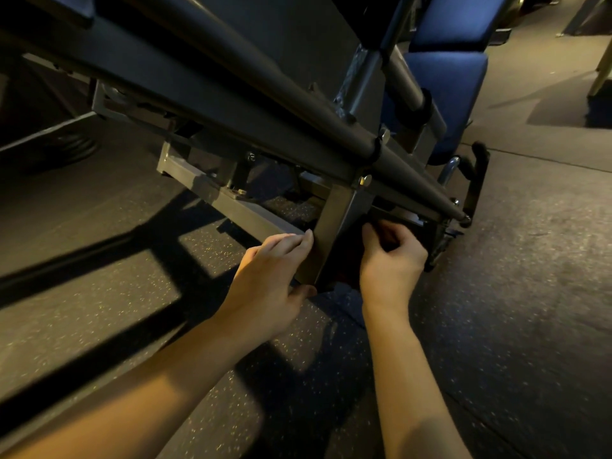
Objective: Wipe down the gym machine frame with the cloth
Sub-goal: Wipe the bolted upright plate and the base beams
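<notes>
The gym machine frame is dark grey steel, with long tubes running diagonally across the view. A short square upright post drops from them to the floor. My left hand grips this post from the left, fingers on its lit face and thumb under its lower edge. My right hand has curled fingers bunched on a dark cloth, which lies against the post's shadowed right side. The cloth is barely distinguishable in the shadow.
A blue padded seat and backrest stand at the upper right of the frame. A low flat crossbar runs left from the post. Speckled black rubber flooring surrounds the machine; another machine's legs show at far right.
</notes>
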Tool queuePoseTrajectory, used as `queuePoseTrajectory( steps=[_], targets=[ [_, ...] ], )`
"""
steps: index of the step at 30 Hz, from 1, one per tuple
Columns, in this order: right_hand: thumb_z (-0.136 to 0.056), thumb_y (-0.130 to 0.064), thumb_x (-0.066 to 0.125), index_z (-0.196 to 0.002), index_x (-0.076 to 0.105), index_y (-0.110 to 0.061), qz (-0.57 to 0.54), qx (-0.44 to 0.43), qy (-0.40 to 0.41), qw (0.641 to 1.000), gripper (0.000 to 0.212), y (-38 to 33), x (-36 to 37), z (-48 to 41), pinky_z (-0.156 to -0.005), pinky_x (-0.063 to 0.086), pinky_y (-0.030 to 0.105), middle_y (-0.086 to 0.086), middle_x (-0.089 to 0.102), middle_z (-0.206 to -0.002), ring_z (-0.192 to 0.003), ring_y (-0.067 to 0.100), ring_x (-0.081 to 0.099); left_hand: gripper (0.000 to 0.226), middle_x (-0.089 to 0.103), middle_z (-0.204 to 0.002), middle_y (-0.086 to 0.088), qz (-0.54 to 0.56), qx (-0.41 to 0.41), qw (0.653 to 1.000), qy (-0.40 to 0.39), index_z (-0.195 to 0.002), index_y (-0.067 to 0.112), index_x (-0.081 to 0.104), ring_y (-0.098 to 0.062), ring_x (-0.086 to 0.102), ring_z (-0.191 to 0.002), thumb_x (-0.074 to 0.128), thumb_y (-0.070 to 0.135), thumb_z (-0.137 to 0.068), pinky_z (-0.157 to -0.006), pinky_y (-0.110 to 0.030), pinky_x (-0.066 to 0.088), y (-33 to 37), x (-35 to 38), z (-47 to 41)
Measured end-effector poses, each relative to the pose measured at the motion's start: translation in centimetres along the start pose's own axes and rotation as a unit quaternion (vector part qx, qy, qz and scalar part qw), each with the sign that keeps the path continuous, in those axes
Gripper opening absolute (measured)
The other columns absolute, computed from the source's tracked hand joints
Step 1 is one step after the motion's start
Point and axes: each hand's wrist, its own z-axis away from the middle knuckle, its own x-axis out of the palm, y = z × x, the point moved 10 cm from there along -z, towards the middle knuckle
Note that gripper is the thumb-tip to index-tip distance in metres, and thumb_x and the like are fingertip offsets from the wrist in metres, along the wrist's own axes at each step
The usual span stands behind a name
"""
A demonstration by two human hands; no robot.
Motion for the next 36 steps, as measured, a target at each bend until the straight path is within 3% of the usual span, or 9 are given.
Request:
queuePoseTrajectory(
  steps=[4,9,14,16,23,28,31,33,36],
  targets=[
    [-0.099,-0.019,0.065,-0.107,0.063,-0.023,-0.044,-0.065,0.026,0.997,0.01,-3.0,0.7,0.4,-0.087,0.05,0.011,-0.014,0.066,-0.102,-0.101,-0.005,0.063,0.085,0.028,-0.162,0.014,-0.005,0.002,1.0,-0.003,-0.162,0.032,0.015,-0.007,0.019,-0.149,0.067,0.038,-0.095,-0.122,-0.031,0.018,0.0,0.0,-0.1],
    [-0.097,-0.019,0.067,-0.109,0.066,-0.023,0.058,0.111,-0.038,0.991,0.013,5.3,0.4,0.8,-0.091,0.054,0.031,-0.009,0.065,-0.102,-0.105,0.014,0.066,0.084,0.028,-0.162,0.012,-0.003,-0.008,1.0,0.007,-0.161,0.032,0.015,-0.006,0.019,-0.148,0.066,0.041,-0.095,-0.115,-0.024,0.016,-0.1,0.1,0.1],
    [-0.092,-0.01,0.071,-0.112,0.06,-0.024,-0.033,0.001,0.084,0.996,0.027,-0.6,-1.7,0.3,-0.093,0.051,0.015,-0.01,0.064,-0.11,-0.104,0.001,0.062,0.083,0.031,-0.162,0.01,-0.003,0.002,1.0,-0.002,-0.161,0.029,0.018,-0.008,0.022,-0.148,0.067,0.037,-0.094,-0.123,-0.034,0.024,0.2,-0.2,0.1],
    [-0.091,-0.008,0.07,-0.113,0.061,-0.022,-0.042,-0.043,0.087,0.994,0.028,-2.2,-1.7,0.4,-0.098,0.051,0.016,-0.008,0.065,-0.115,-0.11,0.002,0.062,0.084,0.032,-0.161,0.009,0.003,0.003,1.0,-0.007,-0.161,0.028,0.02,-0.009,0.024,-0.149,0.068,0.037,-0.094,-0.123,-0.035,0.026,0.2,-0.2,0.1],
    [-0.087,-0.012,0.076,-0.096,0.063,-0.034,0.036,-0.051,-0.034,0.997,0.027,-1.8,-0.1,4.5,-0.092,0.056,0.03,-0.011,0.067,-0.105,-0.101,0.0,0.064,0.085,0.04,-0.157,0.008,0.024,-0.005,1.0,-0.019,-0.16,0.029,0.028,-0.009,0.034,-0.144,0.074,0.034,-0.089,-0.113,-0.022,0.026,-0.5,-0.1,-0.4],
    [-0.087,-0.015,0.078,-0.104,0.068,-0.029,0.09,0.133,-0.237,0.958,0.024,3.2,1.0,8.3,-0.088,0.054,0.025,-0.009,0.071,-0.106,-0.104,0.006,0.067,0.068,0.044,-0.156,0.008,0.093,-0.022,0.995,-0.039,-0.155,0.03,0.038,-0.01,0.04,-0.143,0.069,0.024,-0.095,-0.114,-0.026,0.032,-1.9,-1.1,0.5],
    [-0.089,-0.016,0.075,-0.106,0.064,-0.029,0.083,0.07,-0.147,0.983,0.024,-0.4,-0.7,6.1,-0.074,0.054,0.018,-0.009,0.067,-0.108,-0.098,0.002,0.064,0.05,0.058,-0.14,0.01,0.117,-0.064,0.991,0.004,-0.144,0.031,0.053,-0.008,0.054,-0.129,0.066,0.027,-0.097,-0.109,-0.027,0.042,-3.5,-2.3,1.6],
    [-0.091,-0.016,0.074,-0.109,0.061,-0.025,0.066,-0.006,-0.051,0.996,0.024,-4.1,-2.1,4.5,-0.077,0.053,0.015,-0.008,0.064,-0.11,-0.099,0.002,0.062,0.035,0.063,-0.116,0.019,0.18,-0.08,0.98,0.01,-0.129,0.034,0.063,0.002,0.06,-0.108,0.068,0.025,-0.096,-0.095,-0.02,0.05,-3.5,-2.7,2.6],
    [-0.088,-0.012,0.075,-0.113,0.061,-0.023,0.127,0.03,-0.106,0.986,0.031,-3.3,0.2,5.4,-0.09,0.057,0.03,-0.008,0.064,-0.11,-0.099,0.005,0.063,0.027,0.058,-0.096,0.028,0.257,-0.081,0.963,0.012,-0.11,0.045,0.06,0.016,0.055,-0.094,0.07,0.026,-0.094,-0.075,-0.006,0.042,-1.8,-3.0,3.8]
  ],
)
